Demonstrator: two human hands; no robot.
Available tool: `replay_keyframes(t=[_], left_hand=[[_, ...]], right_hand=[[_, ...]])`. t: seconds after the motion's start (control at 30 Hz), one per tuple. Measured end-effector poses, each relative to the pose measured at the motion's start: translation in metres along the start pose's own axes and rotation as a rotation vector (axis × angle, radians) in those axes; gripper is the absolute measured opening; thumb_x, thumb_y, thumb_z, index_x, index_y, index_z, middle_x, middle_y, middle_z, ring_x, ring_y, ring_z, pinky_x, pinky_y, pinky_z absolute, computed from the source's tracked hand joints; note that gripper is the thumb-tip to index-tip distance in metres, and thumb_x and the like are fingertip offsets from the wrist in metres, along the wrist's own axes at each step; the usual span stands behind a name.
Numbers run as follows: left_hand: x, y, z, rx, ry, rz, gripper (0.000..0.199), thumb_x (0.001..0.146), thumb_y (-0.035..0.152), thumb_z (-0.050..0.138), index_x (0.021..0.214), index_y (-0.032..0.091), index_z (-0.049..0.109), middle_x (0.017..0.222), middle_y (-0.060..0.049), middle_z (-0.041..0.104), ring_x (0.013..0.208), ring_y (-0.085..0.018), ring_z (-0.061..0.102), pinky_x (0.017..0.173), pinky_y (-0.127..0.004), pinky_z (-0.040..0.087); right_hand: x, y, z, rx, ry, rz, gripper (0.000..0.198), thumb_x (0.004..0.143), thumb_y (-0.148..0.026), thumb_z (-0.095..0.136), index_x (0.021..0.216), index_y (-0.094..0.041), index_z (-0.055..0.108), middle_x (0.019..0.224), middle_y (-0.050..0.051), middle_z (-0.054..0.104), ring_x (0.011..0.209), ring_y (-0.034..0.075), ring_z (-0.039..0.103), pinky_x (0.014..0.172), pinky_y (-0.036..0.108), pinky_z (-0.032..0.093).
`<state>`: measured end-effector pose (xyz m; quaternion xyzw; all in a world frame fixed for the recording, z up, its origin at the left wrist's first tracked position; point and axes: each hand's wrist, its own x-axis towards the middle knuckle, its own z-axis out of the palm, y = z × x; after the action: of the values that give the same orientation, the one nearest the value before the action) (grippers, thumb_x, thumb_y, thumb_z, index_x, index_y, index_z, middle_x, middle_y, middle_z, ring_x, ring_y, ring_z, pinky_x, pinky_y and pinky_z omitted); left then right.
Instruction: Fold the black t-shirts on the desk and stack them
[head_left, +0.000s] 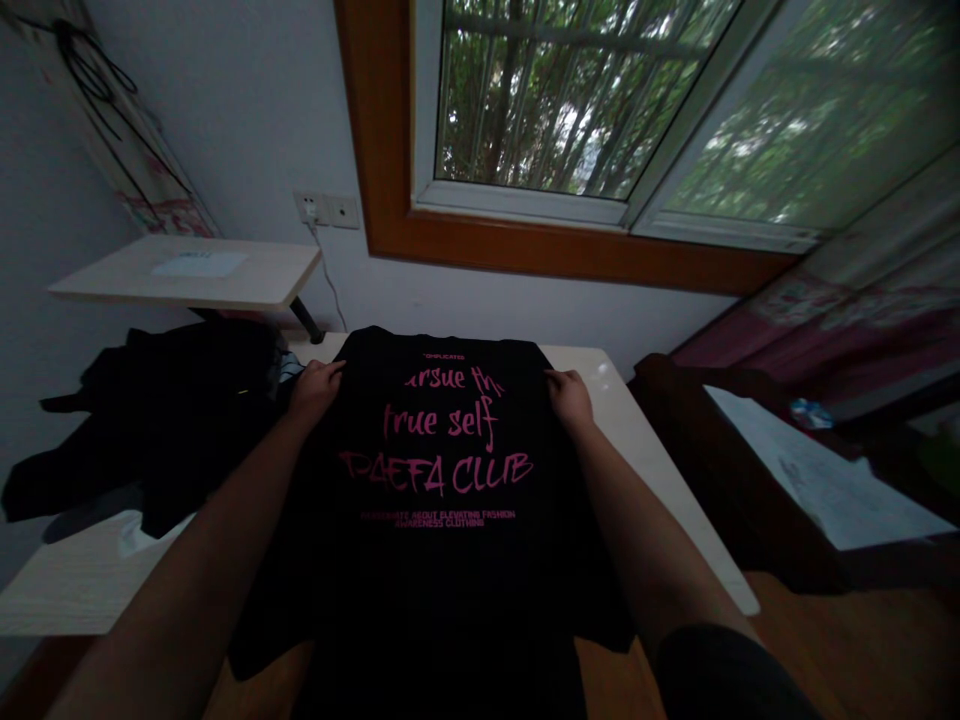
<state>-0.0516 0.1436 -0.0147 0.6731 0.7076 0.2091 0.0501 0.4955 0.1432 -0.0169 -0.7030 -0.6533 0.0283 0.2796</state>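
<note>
Presently, from the head view: black T-shirt [450, 570] laid over pale table [611, 395], printed side up, with pink lettering [439, 470] across the back part and lower part reaching beyond the bottom of the view. At one far shoulder corner, left hand [315, 388], closed with fingertips on the cloth; at the opposite corner, right hand [571, 398], pinching the edge in a similar way. Between both grips, cloth rather flat, with small waves along the far edge. To the left, heap of dark clothes [187, 410] in front of raised shelf [187, 275]; apart on the right, paper sheet [817, 470] over dark furniture [682, 420]. Most probably, at the step of spreading and straightening by the shoulders. For the next move, needed: equal pull at both corners, and attention to the sleeves, low at both sides.
</note>
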Motion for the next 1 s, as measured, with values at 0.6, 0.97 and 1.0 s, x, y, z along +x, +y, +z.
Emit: replay_keyframes(t=[0.6,0.97,1.0], left_hand=[[-0.011,-0.001,-0.01,0.0,0.006,0.002,0.039,0.09,0.033,0.048,0.111,0.019,0.078,0.104,-0.011,0.074,0.101,-0.026,0.066,0.095,-0.037,0.049],[0.023,0.001,-0.002,0.013,0.047,0.04,0.038,0.089,0.028,0.046,0.109,0.019,0.077,0.099,-0.011,0.067,0.1,-0.025,0.063,0.101,-0.038,0.048],[0.025,0.001,-0.001,0.014,0.048,0.037,0.038,0.089,0.028,0.046,0.108,0.019,0.077,0.099,-0.011,0.066,0.1,-0.025,0.063,0.101,-0.038,0.048]], right_hand=[[-0.023,0.012,-0.006,0.068,0.033,-0.073,0.033,0.092,-0.03,0.05,0.106,-0.018,0.077,0.101,0.012,0.07,0.094,0.025,0.064,0.094,0.04,0.05],[0.018,0.006,0.003,-0.019,0.017,-0.051,0.033,0.091,-0.024,0.05,0.104,-0.016,0.079,0.099,0.012,0.072,0.093,0.024,0.065,0.095,0.036,0.05],[0.02,0.005,0.004,-0.023,0.018,-0.046,0.033,0.091,-0.024,0.05,0.104,-0.016,0.079,0.099,0.012,0.072,0.093,0.024,0.065,0.095,0.037,0.05]])
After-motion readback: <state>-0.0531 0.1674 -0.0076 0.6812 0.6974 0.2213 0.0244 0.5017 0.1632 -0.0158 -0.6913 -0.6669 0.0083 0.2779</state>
